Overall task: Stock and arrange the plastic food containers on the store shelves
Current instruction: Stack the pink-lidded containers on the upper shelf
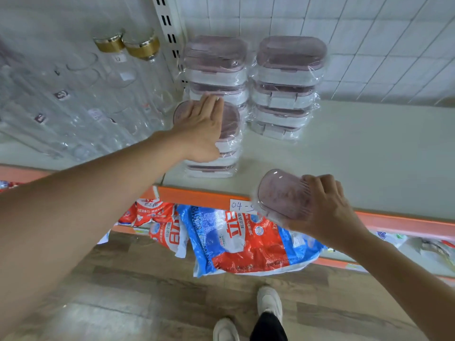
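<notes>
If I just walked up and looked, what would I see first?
Probably the two arms reaching out: the left hand lies flat on the front stack of pink-lidded containers on the shelf, and the right hand grips one more container at the shelf's orange edge. Below, bright red-and-blue bags catch the eye.

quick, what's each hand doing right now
Left hand: open, fingers flat on the front stack's top container.
Right hand: gripping a wrapped pink-lidded container.

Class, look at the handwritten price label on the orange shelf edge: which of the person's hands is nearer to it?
Right. The right hand holds a container just beside the price label; the left hand rests on the front stack, farther back.
</notes>
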Demonstrator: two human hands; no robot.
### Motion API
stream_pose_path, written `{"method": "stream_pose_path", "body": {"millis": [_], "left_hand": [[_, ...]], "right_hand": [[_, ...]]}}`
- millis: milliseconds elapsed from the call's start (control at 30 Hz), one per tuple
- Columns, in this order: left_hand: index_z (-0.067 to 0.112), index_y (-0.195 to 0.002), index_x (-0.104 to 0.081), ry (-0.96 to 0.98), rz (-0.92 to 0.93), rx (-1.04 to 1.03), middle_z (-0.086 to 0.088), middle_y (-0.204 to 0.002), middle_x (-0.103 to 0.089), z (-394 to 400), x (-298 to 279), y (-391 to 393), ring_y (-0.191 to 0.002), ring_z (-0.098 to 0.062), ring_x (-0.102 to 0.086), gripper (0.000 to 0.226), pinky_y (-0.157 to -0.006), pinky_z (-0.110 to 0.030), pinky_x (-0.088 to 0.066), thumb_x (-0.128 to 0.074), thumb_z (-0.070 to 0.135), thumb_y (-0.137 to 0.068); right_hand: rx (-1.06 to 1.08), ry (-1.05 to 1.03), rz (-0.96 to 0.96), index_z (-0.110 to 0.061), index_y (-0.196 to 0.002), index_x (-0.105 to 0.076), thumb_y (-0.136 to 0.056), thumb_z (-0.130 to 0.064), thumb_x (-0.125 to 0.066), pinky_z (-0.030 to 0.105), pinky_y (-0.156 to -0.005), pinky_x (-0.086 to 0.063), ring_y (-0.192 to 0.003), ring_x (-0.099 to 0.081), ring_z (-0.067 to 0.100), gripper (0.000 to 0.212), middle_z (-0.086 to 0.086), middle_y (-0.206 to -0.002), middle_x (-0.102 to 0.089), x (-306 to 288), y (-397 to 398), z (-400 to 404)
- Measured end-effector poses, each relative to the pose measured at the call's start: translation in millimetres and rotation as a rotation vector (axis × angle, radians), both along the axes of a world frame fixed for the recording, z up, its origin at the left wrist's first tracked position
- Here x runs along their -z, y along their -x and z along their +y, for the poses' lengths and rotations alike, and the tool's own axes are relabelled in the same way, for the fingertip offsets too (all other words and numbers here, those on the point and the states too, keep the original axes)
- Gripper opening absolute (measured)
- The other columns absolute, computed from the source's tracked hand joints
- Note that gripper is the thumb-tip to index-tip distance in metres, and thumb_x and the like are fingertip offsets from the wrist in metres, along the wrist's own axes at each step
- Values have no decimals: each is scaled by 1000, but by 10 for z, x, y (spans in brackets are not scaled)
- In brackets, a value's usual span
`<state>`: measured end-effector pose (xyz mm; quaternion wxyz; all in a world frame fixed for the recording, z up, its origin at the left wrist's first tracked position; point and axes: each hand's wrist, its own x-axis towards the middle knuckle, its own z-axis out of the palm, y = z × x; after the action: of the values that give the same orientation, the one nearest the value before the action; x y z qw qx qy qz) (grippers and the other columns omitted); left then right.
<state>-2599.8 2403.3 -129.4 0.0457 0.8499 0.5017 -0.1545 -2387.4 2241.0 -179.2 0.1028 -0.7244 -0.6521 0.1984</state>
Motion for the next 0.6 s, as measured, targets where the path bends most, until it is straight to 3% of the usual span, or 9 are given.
{"method": "stream_pose_path", "body": {"millis": [200, 300, 400, 500, 600], "left_hand": [[-2, -144, -22, -284, -189, 80, -18, -134, -32, -213, -2, 65, -123, -34, -31, 107, -111, -37, -19, -79, 43, -66], [-2, -138, -34, -359, -299, 80, -20, -129, -40, -434, 20, 101, -117, -36, -38, 103, -105, -38, -26, -84, 37, -57], [-1, -136, -40, -352, -356, 78, -20, -126, -45, -682, 42, 174, -113, -35, -40, 104, -97, -43, -34, -87, 35, -51], [-2, -134, -43, -284, -280, 96, -19, -126, -47, -900, 19, 283, -112, -36, -45, 104, -94, -44, -36, -87, 41, -50], [-2, -135, -44, -231, -208, 123, -17, -125, -50, -1058, -79, 476, -113, -35, -47, 104, -93, -43, -36, -86, 44, -51]], "right_hand": [[-36, 59, -68, -15, -131, -35, -48, -80, -41, 37, -93, -39, -112, -37, 23, 106, 5, -121, -39, 49, 65, 87], [-43, 110, -96, -13, -129, -32, -51, -80, -41, 37, -93, -39, -114, -36, 24, 103, 5, -121, -37, 65, 138, 155], [-73, 100, -193, -12, -127, -30, -63, -75, -60, 36, -90, -40, -114, -36, 23, 95, 4, -120, -35, 136, 285, 162], [-118, 80, -293, -10, -131, -25, -67, -65, -68, 33, -87, -40, -114, -35, 23, 94, 4, -124, -32, 217, 470, 66], [-85, 87, -261, -10, -128, -28, -67, -65, -69, 32, -87, -42, -114, -37, 23, 92, 4, -123, -35, 160, 541, 1]]}}
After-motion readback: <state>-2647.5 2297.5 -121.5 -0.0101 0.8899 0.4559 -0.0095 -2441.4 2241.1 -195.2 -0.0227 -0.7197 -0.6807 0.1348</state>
